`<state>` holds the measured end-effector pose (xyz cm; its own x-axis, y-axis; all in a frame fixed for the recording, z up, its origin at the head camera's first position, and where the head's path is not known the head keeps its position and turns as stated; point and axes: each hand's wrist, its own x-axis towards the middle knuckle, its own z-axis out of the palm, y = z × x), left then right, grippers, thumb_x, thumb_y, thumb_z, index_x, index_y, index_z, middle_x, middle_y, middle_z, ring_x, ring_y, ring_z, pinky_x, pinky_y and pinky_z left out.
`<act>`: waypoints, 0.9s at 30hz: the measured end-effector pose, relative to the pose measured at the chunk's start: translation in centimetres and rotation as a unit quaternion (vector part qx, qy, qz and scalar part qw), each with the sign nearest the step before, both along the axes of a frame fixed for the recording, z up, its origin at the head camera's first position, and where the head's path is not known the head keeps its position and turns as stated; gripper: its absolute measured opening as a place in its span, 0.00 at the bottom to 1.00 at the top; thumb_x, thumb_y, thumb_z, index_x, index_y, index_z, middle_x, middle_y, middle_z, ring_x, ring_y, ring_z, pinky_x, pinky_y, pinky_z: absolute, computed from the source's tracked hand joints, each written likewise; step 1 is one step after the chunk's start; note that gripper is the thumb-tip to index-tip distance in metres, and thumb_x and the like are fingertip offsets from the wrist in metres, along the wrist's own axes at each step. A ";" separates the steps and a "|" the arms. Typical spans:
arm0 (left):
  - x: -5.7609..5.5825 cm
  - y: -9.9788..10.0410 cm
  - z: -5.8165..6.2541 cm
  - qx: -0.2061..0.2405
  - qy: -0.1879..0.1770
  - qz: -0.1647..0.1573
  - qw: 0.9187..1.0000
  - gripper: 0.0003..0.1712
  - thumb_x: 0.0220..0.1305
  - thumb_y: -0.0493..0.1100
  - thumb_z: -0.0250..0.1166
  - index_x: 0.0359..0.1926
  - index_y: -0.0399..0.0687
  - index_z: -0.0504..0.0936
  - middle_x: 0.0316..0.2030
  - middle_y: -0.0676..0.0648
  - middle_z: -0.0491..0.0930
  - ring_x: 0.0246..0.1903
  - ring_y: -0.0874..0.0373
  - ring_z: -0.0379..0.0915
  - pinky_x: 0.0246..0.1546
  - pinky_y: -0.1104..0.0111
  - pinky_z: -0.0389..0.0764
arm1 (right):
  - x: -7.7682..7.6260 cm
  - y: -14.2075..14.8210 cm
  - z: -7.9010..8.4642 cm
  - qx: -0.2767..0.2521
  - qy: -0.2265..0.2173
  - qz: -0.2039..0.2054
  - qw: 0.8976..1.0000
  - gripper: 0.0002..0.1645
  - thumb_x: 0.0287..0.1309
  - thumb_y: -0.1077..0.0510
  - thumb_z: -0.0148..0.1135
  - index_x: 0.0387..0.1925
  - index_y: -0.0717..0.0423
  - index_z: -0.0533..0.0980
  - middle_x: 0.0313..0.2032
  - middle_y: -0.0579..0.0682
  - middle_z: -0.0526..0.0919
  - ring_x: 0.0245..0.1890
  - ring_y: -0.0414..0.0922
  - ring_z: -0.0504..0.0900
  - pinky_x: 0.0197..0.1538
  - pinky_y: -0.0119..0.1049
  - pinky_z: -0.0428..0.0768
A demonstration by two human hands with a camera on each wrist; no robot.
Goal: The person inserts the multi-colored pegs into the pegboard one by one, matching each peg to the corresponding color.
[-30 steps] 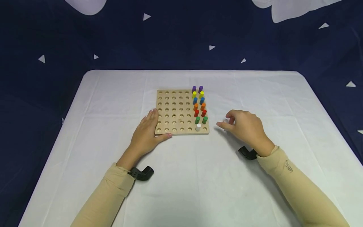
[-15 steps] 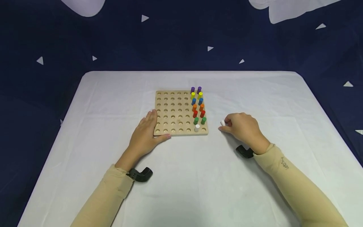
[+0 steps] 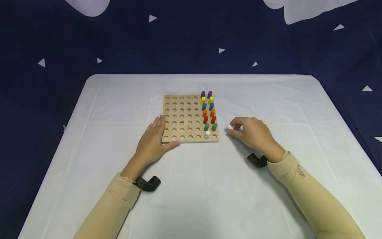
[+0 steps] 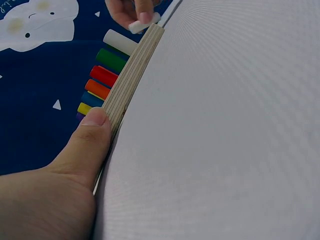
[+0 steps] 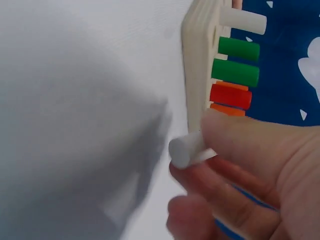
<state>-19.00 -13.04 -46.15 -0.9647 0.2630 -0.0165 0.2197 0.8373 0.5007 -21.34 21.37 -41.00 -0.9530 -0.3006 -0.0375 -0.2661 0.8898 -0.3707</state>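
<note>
Your right hand (image 3: pixel 253 134) pinches a short white peg (image 3: pixel 230 126) at its fingertips; your flat, relaxed left hand (image 3: pixel 153 141) rests against the pegboard (image 3: pixel 182 118).

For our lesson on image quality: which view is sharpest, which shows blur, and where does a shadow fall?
Head view: sharp, evenly lit. Right wrist view: right hand blurred close up, white peg soft, shadow on the cloth. Left wrist view: pegboard edge bowed by distortion.
</note>
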 end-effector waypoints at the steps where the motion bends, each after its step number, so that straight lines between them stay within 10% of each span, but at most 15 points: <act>1: 0.0 0.0 0.0 0.000 -0.001 0.000 1.000 0.67 0.57 0.73 0.64 0.78 0.39 0.39 0.79 0.41 0.40 0.79 0.49 0.35 0.80 0.53 0.41 | 0.0 -0.1 0.0 -0.008 0.002 0.002 1.000 0.14 0.59 0.48 0.70 0.44 0.49 0.83 0.35 0.46 0.89 0.25 0.44 0.78 0.29 0.37 0.72; 12: -0.1 0.0 0.0 -0.003 -0.002 -0.002 1.000 0.67 0.58 0.73 0.63 0.78 0.39 0.39 0.79 0.42 0.40 0.79 0.49 0.35 0.80 0.54 0.41 | 0.3 -1.5 0.6 -0.138 -0.041 0.014 0.990 0.10 0.58 0.49 0.71 0.40 0.44 0.81 0.41 0.46 0.89 0.24 0.44 0.76 0.28 0.35 0.75; 27: 0.0 0.0 0.0 -0.003 0.004 -0.002 1.000 0.66 0.58 0.73 0.63 0.78 0.38 0.40 0.79 0.41 0.41 0.79 0.48 0.36 0.80 0.53 0.42 | 0.7 -3.4 0.3 -0.129 -0.039 0.046 0.990 0.07 0.57 0.48 0.72 0.36 0.42 0.83 0.37 0.42 0.89 0.20 0.40 0.78 0.23 0.34 0.73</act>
